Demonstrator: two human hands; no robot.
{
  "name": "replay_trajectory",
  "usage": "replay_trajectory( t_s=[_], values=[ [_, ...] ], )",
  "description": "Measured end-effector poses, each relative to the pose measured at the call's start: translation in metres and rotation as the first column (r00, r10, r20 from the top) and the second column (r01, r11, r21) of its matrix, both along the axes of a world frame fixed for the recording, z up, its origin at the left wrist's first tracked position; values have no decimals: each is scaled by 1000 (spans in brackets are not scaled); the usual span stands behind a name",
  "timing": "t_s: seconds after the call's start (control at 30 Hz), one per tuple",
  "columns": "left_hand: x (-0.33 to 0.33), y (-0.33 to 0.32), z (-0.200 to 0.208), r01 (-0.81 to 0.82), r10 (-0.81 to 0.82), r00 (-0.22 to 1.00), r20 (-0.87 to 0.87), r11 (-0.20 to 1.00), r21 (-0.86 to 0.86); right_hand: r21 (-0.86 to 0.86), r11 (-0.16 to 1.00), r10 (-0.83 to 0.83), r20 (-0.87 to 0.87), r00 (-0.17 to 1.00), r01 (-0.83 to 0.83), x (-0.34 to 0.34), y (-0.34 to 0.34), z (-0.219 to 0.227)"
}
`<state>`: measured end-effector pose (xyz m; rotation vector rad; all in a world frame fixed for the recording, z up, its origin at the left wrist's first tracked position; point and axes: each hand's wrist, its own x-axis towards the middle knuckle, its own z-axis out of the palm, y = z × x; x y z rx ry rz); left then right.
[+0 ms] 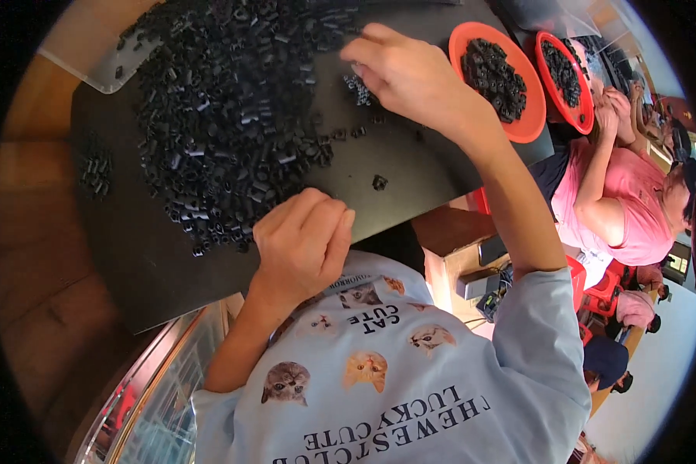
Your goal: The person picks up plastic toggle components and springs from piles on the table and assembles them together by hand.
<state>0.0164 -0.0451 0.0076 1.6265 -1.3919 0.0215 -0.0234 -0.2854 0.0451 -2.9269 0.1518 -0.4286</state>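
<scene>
By the bench's [209, 286] front edge, the left hand [305, 240] is being held curled beside the heap of black parts [232, 116]. Farther back, the right hand [398, 73] is being held curled at the heap's right side. Whether parts are being gripped by these 2 hands cannot be told.

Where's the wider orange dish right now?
In the head view, the orange dish is at the upper right, on the right end of the dark table, between the person's right hand and the narrower-looking red dish.
</scene>
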Motion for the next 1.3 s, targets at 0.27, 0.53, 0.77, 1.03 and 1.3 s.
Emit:
replay_trajectory(
  t_s=[0.27, 0.53, 0.77, 1.03, 1.3],
  values=[
    [0, 3, 1, -12, 12, 1000, 2, 1000, 10, -52, 990, 126, -135, 983, -134, 38, 14, 5],
    [0, 1, 3, -5, 6, 1000, 3, 1000, -18, -22, 997, 76, -37, 996, -77, 11, -8, 2],
    [-2, 2, 2, -13, 13, 1000, -14, 1000, -15, -57, 998, 32, -119, 992, -39, 15, 0, 1],
    [0, 0, 2, -28, 28, 1000, -5, 999, -15, -84, 993, 64, -170, 983, -79, 27, 9, 5],
    [-2, -2, 5, -42, 40, 999, -29, 998, -44, -1, 997, 74, -100, 992, -75, 25, 14, 0]
  ],
)
